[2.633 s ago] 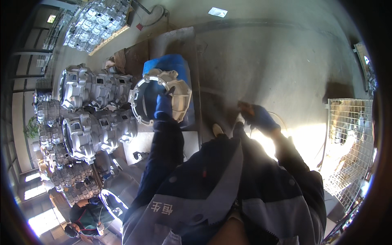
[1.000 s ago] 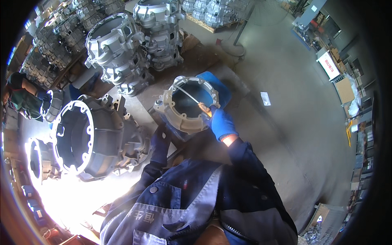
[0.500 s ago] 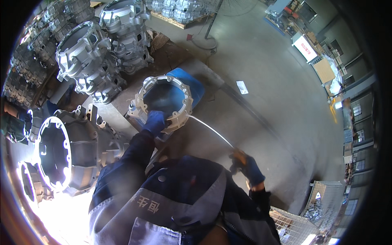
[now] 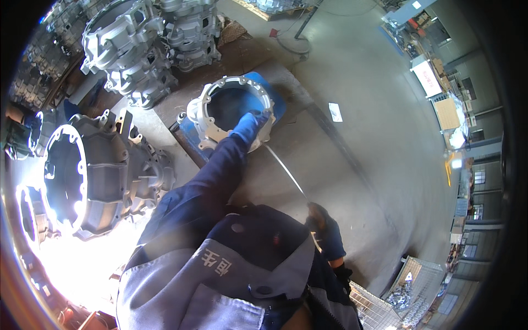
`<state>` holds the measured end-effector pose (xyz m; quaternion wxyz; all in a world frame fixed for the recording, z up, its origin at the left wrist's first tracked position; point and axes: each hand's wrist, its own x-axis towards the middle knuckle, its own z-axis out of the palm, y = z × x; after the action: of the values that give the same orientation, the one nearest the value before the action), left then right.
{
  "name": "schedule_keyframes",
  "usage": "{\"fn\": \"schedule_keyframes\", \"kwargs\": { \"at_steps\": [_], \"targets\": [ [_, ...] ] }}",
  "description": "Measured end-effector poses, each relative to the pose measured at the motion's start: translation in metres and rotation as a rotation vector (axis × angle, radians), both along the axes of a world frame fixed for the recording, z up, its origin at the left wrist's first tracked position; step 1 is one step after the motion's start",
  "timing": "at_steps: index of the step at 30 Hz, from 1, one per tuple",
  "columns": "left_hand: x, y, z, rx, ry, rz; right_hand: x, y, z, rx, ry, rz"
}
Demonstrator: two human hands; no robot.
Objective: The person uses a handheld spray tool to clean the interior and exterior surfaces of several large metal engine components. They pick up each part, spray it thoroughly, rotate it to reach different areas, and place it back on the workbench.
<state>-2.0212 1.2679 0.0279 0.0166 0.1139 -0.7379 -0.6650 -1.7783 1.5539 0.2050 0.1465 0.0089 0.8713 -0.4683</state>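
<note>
A round, pale metal housing [image 4: 199,116] with a bolt-holed rim lies on a blue support [image 4: 279,103], its open mouth facing up. My gloved left hand [image 4: 250,125] reaches over its near rim, with the fingers at the right side of the ring. Whether they pinch the rim is hard to see. Lower right, my gloved right hand [image 4: 326,232] is closed around the near end of a long, thin metal rod [image 4: 286,170]. The rod's far end meets the housing's lower right side, just below my left hand; its tip is hidden there.
Stacked metal housings [image 4: 129,47] stand at the upper left. A large ribbed housing [image 4: 102,170] lies on its side at left, beside strong glare. Another person's arm [image 4: 15,114] shows at the far left edge. Wire cages [image 4: 415,275] stand at lower right; white paper [image 4: 335,112] lies on the floor.
My left hand has moved from the near left part of the rim to its right side. The rod and right hand have shifted slightly; the whole view has shifted too.
</note>
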Motion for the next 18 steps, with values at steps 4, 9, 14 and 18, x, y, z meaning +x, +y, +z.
{"fn": "schedule_keyframes", "kwargs": {
  "at_steps": [4, 9, 14, 18],
  "targets": [
    [0.040, -0.072, 0.036, 0.215, 0.266, 0.237, -0.036, -0.037, 0.007, 0.251, 0.269, 0.269],
    [0.119, -0.171, -0.010, -0.296, 0.225, 0.429, -0.086, -0.111, 0.009, 0.409, 0.199, 0.436],
    [0.173, -0.166, 0.021, -0.629, 0.184, 0.429, -0.144, -0.182, -0.019, 0.477, 0.431, 0.370],
    [0.160, -0.159, 0.016, -0.854, 0.159, 0.153, -0.180, -0.186, -0.029, 0.495, 0.403, 0.186]
  ]
}}
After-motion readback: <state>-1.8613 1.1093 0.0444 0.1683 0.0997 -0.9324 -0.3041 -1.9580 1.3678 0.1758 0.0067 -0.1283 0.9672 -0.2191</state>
